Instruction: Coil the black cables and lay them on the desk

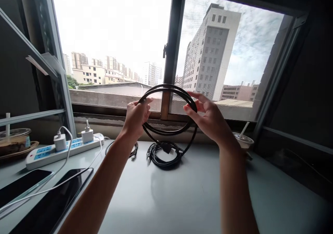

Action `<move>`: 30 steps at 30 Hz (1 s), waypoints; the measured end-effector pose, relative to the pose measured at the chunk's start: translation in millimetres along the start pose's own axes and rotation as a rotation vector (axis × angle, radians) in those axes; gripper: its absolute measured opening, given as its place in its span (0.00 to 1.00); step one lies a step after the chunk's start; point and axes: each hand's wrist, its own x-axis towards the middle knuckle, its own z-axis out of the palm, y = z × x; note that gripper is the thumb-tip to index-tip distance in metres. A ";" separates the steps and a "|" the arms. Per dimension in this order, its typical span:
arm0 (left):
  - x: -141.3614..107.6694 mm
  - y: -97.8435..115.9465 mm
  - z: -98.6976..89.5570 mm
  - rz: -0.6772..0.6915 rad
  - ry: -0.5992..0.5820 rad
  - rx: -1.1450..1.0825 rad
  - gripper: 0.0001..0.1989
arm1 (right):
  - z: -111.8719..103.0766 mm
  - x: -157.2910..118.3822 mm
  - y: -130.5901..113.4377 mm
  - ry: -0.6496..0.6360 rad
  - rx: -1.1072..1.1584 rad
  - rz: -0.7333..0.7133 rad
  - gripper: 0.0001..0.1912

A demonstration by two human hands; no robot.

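Observation:
A black cable (169, 132) wound into a loose ring is held up above the table, in front of the window. My left hand (136, 114) is closed round the ring's left side. At its right side, my right hand (206, 114) grips the strands between thumb and fingers. From the ring's bottom hang a loose strand and a black connector (166, 146). Below and behind it, a coiled black cable (166, 165) with metal-ended plugs lies on the table (182, 199). Another thin black cable (135, 150) lies partly hidden behind my left forearm.
A white power strip (65, 150) with two chargers sits at the left. White cords run from it over a phone (26, 183) and a tablet (59, 196). Lidded cups stand at the far left (15, 137) and behind my right forearm (244, 140). Metal frame posts (66, 98) flank the window.

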 end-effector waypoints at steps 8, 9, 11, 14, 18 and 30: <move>-12.4 -10.1 15.1 -0.034 -0.031 0.031 0.21 | 12.8 -0.1 -13.0 -0.087 0.442 0.189 0.11; -10.9 -13.4 14.0 -0.044 -0.065 0.068 0.21 | 8.6 -1.9 -15.6 -0.134 0.482 0.234 0.13; -5.8 -21.2 9.6 -0.022 -0.107 0.199 0.19 | -0.9 -4.9 -18.3 -0.201 0.517 0.306 0.18; 1.4 -34.0 3.0 0.042 -0.147 0.474 0.17 | -11.0 -5.9 -18.8 -0.152 0.508 0.375 0.21; 0.0 -48.9 3.8 -0.195 -0.352 0.765 0.25 | -10.9 -5.0 -24.5 0.026 0.493 0.402 0.20; -10.7 -56.2 10.6 -0.747 -1.120 0.390 0.35 | -1.2 -11.8 -43.1 0.126 0.485 0.125 0.15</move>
